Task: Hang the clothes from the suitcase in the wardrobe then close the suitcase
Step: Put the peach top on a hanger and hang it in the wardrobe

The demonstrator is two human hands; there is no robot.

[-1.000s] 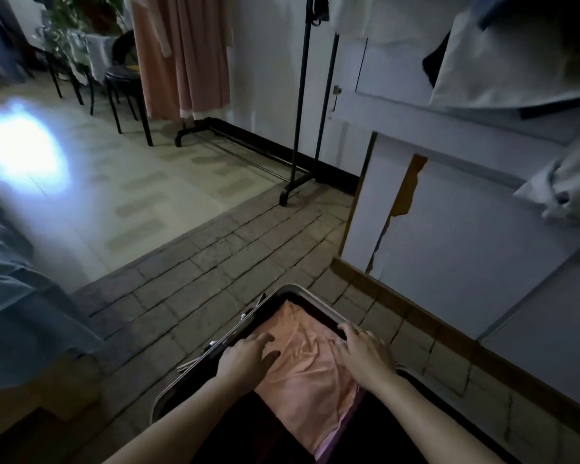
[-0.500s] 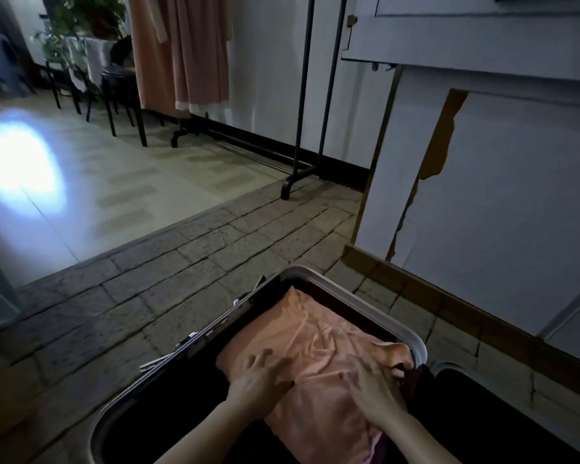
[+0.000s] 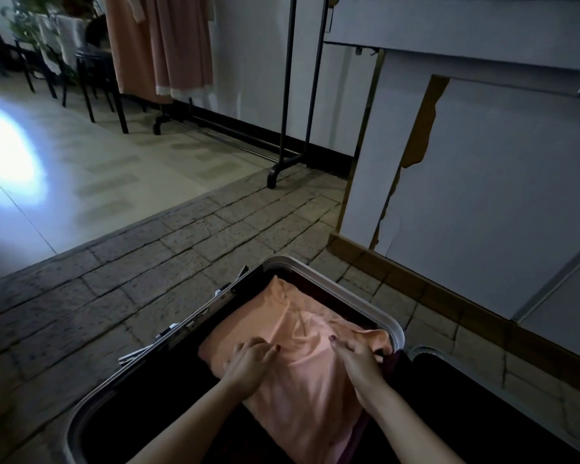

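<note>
1. Head view: the peach garment (image 3: pixel 302 360) lies in the open suitcase (image 3: pixel 342 289).
2. Left hand (image 3: pixel 248 363) and right hand (image 3: pixel 359 363) bunch its fabric with curled fingers.
3. Gather both layers before lifting, so nothing trails.

Smooth peach cloth garment (image 3: pixel 302 370); glossy metal-rimmed suitcase (image 3: pixel 359 293); rough stone floor (image 3: pixel 148 279).

We lose the near part of the suitcase (image 3: pixel 332 276) below the bottom edge of the frame, and its dark interior shows no detail. The left hand (image 3: pixel 248 365) and right hand (image 3: pixel 360 360) cover part of the peach garment (image 3: pixel 302 333); their fingertips sink into folds. At upper left, the hanging dresses (image 3: pixel 168 45) are cropped by the top edge.
</note>
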